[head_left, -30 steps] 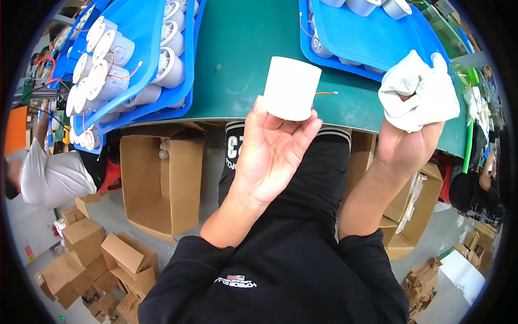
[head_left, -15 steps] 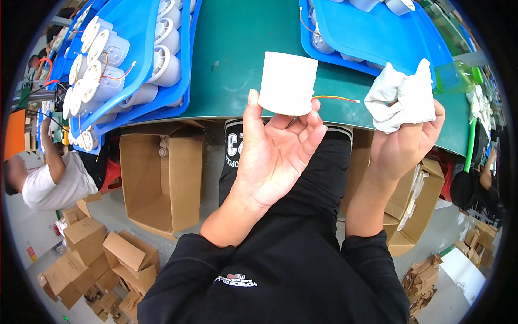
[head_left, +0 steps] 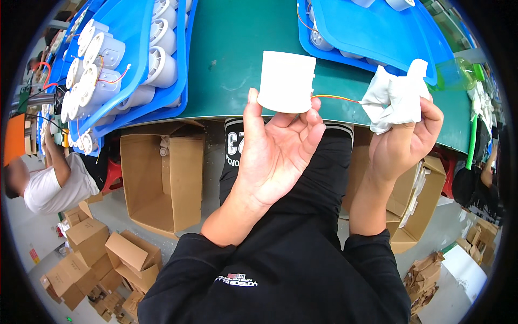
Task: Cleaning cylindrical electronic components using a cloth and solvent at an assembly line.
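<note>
Above the table's near edge, my left hand (head_left: 278,143) grips a white cylindrical plastic housing (head_left: 287,82) by its lower end, thumb on the left side and fingers under and behind it. Thin red and yellow wires (head_left: 335,98) come out of the housing's right side toward a white cloth (head_left: 393,97). That crumpled cloth is pinched in my right hand (head_left: 404,141), over the table to the right. The wires' far end meets the cloth's left edge; whether the cloth grips it I cannot tell. The cloth hides some of my right fingertips.
Stacked blue trays (head_left: 141,70) of similar white housings stand at the left; more blue trays (head_left: 372,29) lie at the far right of the green table (head_left: 226,65). A green bottle (head_left: 457,75) is beside them. Open cardboard boxes (head_left: 162,181) sit below. A person in white (head_left: 62,181) works at left.
My right hand has moved slightly left with the cloth, whose left edge now reaches the wires' end. The left hand and housing have barely shifted.
</note>
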The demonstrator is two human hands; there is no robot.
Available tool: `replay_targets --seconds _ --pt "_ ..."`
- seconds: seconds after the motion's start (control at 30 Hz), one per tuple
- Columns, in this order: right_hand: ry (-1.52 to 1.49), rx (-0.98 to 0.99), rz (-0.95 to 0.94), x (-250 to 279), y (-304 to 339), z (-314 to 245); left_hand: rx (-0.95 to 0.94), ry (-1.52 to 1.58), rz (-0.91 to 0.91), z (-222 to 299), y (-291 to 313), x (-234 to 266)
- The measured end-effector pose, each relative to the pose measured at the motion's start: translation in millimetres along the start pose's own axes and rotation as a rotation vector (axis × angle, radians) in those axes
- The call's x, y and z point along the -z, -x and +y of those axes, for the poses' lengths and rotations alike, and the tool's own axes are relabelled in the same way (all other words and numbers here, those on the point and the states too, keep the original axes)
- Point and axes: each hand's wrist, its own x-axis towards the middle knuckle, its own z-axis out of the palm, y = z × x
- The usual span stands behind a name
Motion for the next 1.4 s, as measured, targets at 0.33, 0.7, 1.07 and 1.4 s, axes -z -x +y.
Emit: replay_targets --seconds 0.33,0.7,1.07,1.4 --pt "0.363 0.209 -0.198 -4.2 11.2 -11.1 -0.139 -0.302 0.027 -1.9 -3.0 -1.4" --pt "0.314 0.384 -0.436 -35.9 20.7 -9.6 -0.598 -0.849 0.001 -16.2 -2.4 1.6" --pt "0.337 0.371 -0.488 -42.8 24.2 -16.4 -0.792 -1.163 0.054 -4.0 -6.5 21.5" --pt "0.456 0.561 -0.822 -36.5 -7.3 -37.5 -1.125 -2.115 -0.04 14.1 5.9 0.2"
